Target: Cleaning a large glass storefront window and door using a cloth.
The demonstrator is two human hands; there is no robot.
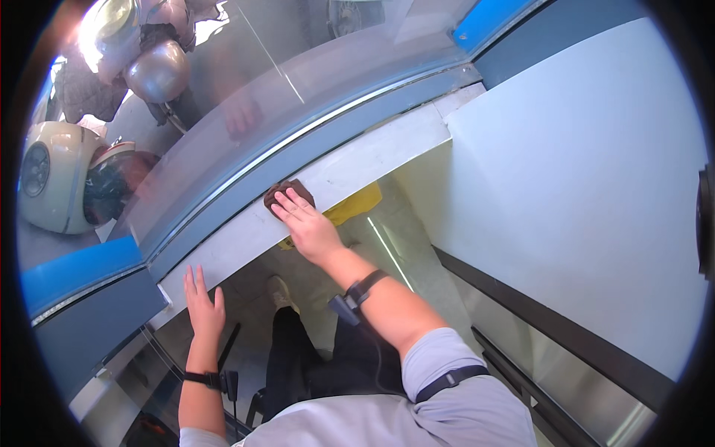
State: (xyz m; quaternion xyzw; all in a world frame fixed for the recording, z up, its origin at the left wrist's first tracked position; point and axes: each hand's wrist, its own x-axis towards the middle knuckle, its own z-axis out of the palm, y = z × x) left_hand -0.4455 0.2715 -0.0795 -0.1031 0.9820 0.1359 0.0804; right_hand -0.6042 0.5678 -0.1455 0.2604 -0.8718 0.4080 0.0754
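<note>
My right hand (310, 226) lies over a folded brown cloth (285, 193), its fingers pressing it onto a white window sill (368, 153). The cloth sits near the middle of the sill, close to the grey window frame (346, 125). At the sill's left end, my left hand (204, 307) is at its front edge, fingers apart and nothing in them. Whether its fingertips touch the sill, I cannot tell. A band with a small dark device is strapped around each forearm.
Beyond the sill stands a window pane (313, 72) with reflections. Behind it are balloons (159, 70) and a cream rounded object (61, 173). Something yellow (357, 204) shows below the sill's front edge. A large white panel (564, 184) borders the right side.
</note>
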